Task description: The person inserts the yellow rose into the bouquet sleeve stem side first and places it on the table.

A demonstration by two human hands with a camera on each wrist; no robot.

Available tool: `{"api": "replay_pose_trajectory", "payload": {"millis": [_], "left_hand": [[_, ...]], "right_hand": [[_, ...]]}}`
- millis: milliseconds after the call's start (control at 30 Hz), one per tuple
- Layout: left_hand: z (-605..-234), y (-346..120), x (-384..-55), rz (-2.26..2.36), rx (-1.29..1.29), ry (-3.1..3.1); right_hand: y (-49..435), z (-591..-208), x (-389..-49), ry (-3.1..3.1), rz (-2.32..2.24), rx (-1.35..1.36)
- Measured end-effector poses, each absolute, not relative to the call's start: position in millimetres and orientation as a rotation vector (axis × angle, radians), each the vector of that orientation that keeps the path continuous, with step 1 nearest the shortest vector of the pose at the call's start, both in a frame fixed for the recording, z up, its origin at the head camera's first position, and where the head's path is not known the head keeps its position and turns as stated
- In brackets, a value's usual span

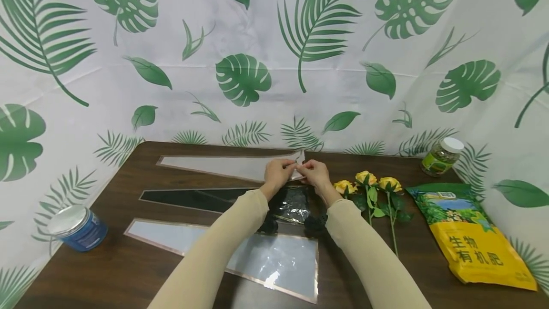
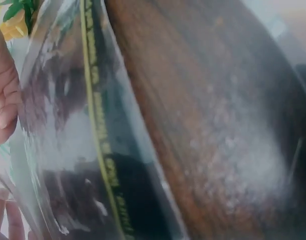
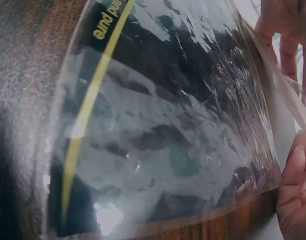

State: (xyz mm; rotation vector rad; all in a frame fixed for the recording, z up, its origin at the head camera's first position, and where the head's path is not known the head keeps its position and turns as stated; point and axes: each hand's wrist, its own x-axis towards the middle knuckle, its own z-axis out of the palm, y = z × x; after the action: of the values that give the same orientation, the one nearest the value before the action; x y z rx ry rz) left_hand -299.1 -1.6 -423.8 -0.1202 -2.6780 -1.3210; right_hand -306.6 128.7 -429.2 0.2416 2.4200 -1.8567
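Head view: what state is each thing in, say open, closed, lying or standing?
Far white sleeve: wide end pinched by the left hand and right hand
Dark sleeve: lying flat
Near pale sleeve: lying flat
Yellow roses: open blooms, lying down
Jar: standing, lid on
Blue can: standing
Yellow pouch: lying; can't tell if sealed

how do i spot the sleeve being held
Go to the far edge of the brown table, by the leafy backdrop. There lies the white tapered sleeve, behind the black sleeve and pale front sleeve. Unlike them, it is pinched at its wide end by the left hand and right hand.
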Motion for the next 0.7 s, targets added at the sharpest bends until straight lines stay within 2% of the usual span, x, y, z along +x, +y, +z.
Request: {"api": "replay_pose_trajectory", "payload": {"millis": [400, 700], "left_hand": [[-418, -6, -297, -1.369, -0.115, -2.520], [-408, -14, -293, -1.417, -0.115, -2.433]], "right_hand": [[126, -420, -309, 2.131, -2.025, 0.491], [129, -419, -307, 2.087, -2.010, 0.536]]}}
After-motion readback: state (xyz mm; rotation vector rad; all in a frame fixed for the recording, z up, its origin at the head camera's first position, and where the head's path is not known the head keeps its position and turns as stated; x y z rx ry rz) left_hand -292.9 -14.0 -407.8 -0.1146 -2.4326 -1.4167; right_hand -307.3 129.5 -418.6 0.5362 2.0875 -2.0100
